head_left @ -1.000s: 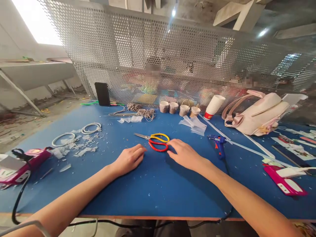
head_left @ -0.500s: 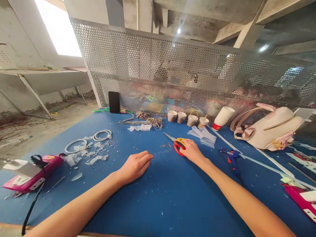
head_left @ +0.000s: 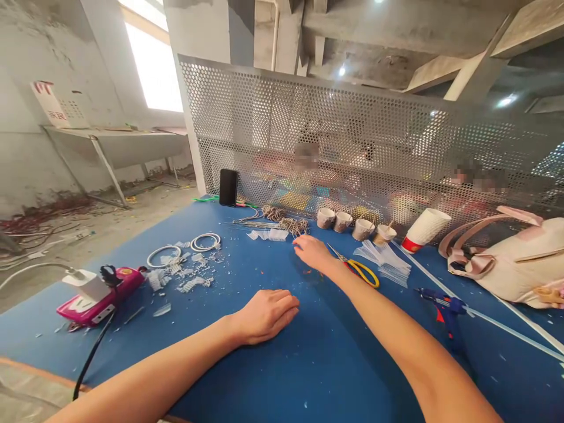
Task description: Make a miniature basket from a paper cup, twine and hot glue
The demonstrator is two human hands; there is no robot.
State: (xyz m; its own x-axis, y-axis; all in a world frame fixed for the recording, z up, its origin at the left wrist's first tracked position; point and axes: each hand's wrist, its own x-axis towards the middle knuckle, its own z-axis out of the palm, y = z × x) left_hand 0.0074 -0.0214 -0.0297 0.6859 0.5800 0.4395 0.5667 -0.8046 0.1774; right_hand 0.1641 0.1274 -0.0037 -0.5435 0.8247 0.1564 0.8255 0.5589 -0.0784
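Note:
My left hand (head_left: 267, 317) rests on the blue table (head_left: 282, 376), its fingers curled together with nothing visible in them. Farther out, my right hand (head_left: 312, 252) reaches over the table, fingers loosely extended and empty. Its fingertips are near a pile of clear plastic strips (head_left: 277, 235) and a tangle of beige cord (head_left: 294, 225). Beside my right forearm lie scissors (head_left: 365, 271) with yellow and red handles, partly covered by the arm. To their right are a stack of clear strips (head_left: 388, 263) and a blue glue gun (head_left: 447, 308).
Several wrapped cups (head_left: 363, 229) and a stack of paper cups (head_left: 425, 230) stand along the perforated metal screen (head_left: 282, 111). A beige backpack (head_left: 515, 258) is at right. At left are white rings (head_left: 205, 242), scraps, a pink power strip (head_left: 94, 308) and an upright phone (head_left: 228, 188).
My right hand has let go of the scissors, which now lie on the table, and has moved left and forward toward the cord. The left hand stays resting. The view has turned left.

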